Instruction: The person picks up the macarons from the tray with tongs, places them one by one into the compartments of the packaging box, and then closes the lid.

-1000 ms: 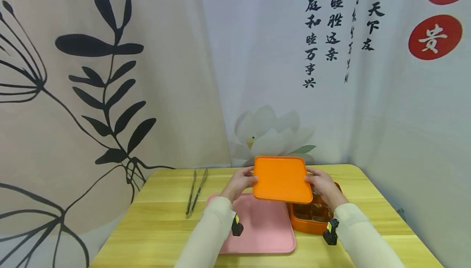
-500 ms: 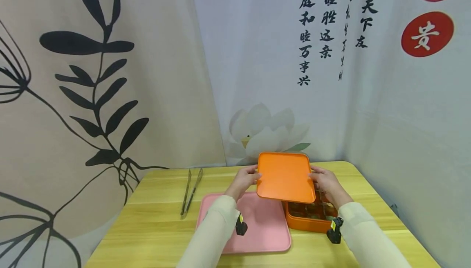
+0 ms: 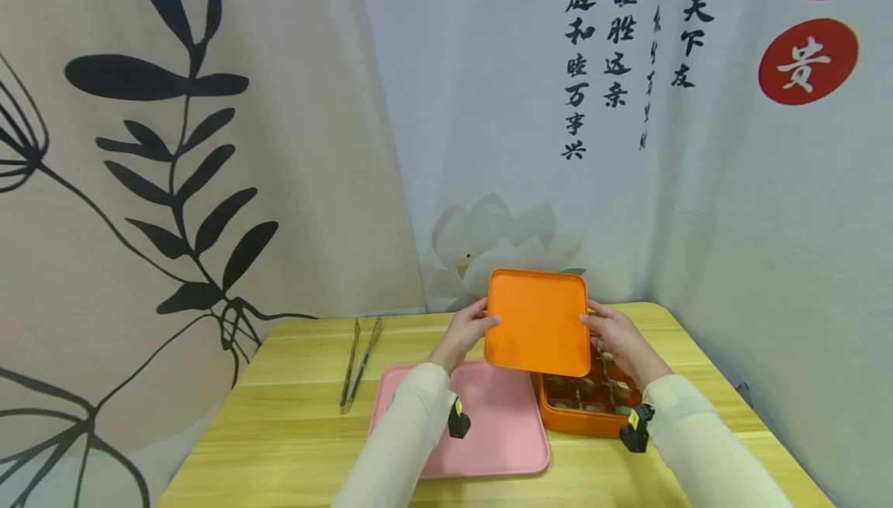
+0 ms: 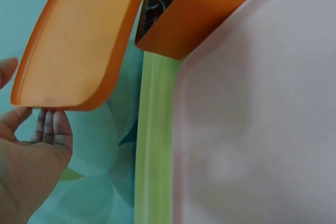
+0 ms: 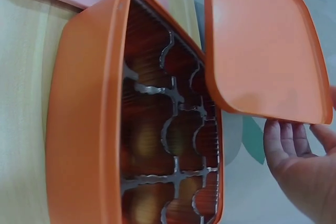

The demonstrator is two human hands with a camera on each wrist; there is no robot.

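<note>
An orange square lid (image 3: 537, 322) is held up, tilted, between both hands above the back of the table. At its left edge my left hand (image 3: 462, 333) pinches it, thumb on the near face. My right hand (image 3: 617, 337) grips the opposite edge the same way. Under and to the right sits an uncovered orange box (image 3: 582, 420), partly hidden by the lid and right hand. In the right wrist view, clear wavy dividers (image 5: 176, 98) split the box into several compartments. Roundish brownish items (image 5: 144, 140) show dimly inside some of them.
A pink tray (image 3: 502, 438) lies left of the box, its near part below my left wrist. Metal tongs (image 3: 349, 364) rest farther left on the wooden table (image 3: 293, 423). A printed curtain (image 3: 335, 143) hangs directly behind the table.
Both hands have raised the lid a little, and more of the box's compartments shows beneath it. The head view has shifted slightly to the right. Box, tray and tongs stay in place.
</note>
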